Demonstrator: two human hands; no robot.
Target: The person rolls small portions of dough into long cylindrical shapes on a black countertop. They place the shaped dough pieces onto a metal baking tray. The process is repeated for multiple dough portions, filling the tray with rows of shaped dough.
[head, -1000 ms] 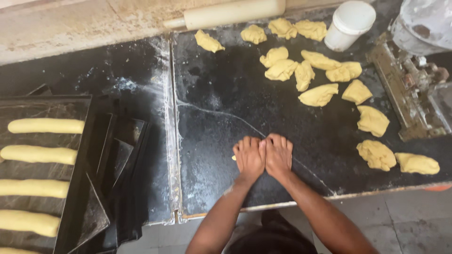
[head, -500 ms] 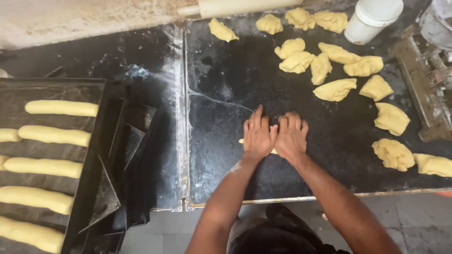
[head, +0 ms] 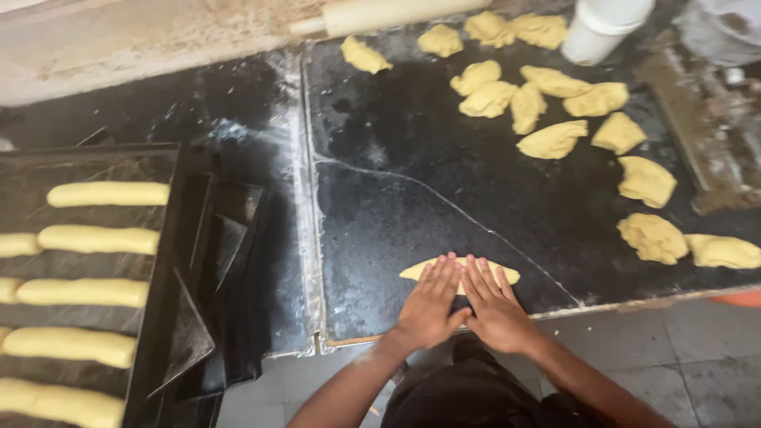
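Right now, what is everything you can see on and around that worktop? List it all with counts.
dough roll: one, pale yellow, on the worktop near its front edge, under both hands
dough lumps: about fifteen, yellow, loose across the back and right of the worktop
worktop: one, black, floury, a crack running across it
rolling pin: one, pale, along the back edge
tub: one, white, back right
shaped loaves: at least five in view, pale yellow, in rows on the tray
tray: one, black, at left
empty pans: dark, stacked between tray and worktop; count unclear
left hand: flat on the dough roll, fingers spread
right hand: flat on the dough roll beside it
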